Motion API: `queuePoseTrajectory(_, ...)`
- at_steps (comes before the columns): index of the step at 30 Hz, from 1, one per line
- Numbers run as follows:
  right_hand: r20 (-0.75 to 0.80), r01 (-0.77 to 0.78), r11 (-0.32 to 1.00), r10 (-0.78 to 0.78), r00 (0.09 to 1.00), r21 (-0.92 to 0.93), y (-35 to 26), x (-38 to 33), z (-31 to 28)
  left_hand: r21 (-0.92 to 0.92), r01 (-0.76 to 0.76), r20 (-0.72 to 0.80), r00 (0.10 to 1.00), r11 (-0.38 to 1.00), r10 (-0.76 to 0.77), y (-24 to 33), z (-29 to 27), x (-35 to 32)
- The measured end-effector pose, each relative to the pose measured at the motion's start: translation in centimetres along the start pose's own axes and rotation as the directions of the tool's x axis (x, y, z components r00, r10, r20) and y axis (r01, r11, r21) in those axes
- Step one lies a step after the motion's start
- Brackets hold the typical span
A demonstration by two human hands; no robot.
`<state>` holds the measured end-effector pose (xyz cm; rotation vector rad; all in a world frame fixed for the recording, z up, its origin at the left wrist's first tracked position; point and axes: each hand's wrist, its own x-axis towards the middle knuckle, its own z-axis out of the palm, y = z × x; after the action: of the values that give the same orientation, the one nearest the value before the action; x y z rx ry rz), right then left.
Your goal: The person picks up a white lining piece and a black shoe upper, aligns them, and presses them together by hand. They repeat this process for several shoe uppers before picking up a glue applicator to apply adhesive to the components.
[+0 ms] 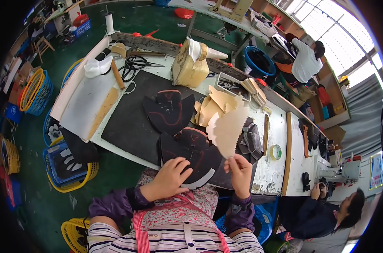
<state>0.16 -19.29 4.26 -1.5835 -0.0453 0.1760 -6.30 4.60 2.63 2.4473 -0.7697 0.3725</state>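
My right hand (238,173): closed in a pinch, thumb and fingertips on the lower tip of one pale wedge (230,130), scalloped on its left edge, raised point-down beside the near dark piece.

My left hand (170,178): palm down over the left part of the near dark piece (195,156), fingers slightly bent; whether it pinches the edge, I cannot tell.

Near dark piece: in front of me, over the near edge of the black mat (126,103), marked with reddish lines; a white strip (200,180) along its lower right edge.

Far dark piece (169,113): on the mat, just beyond the near one, similarly marked.

Pale cut pieces (217,105): a loose pile, right of the far dark piece, partly behind my raised wedge.

Wrapped bundle (252,141): dark, in clear plastic, right of the wedge.

Tape roll (276,152): on the white tabletop (272,177), farther right.

Black scissors (134,66): far left, beyond the mat.

Yellowish block (187,71): at the far side, a white cone (214,54) lying on top.
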Motion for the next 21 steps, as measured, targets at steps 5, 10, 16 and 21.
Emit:
queuePoseTrajectory(5,-0.059,0.01,0.985,0.0,0.998,0.172,0.8,0.0,0.1,-0.053,0.044,0.084,0.996,0.998,-0.039,0.6,1.2,-0.7)
queuePoseTrajectory(10,-0.022,-0.005,0.964,0.011,1.0,0.264,0.9,-0.4,-0.2,-0.086,-0.139,-0.005,0.99,0.987,0.139,0.1,2.5,-0.8)
queuePoseTrajectory(16,0.048,-0.015,1.0,0.014,0.999,0.006,1.0,-1.9,0.0,-0.316,0.026,-0.18,0.98,0.948,-0.086,1.9,1.7,1.9)
queuePoseTrajectory(21,0.344,0.171,0.97,-0.104,0.933,-0.172,-1.1,-3.4,1.2,-0.448,-0.052,-0.291,0.953,0.893,-0.09,3.3,1.0,3.6)
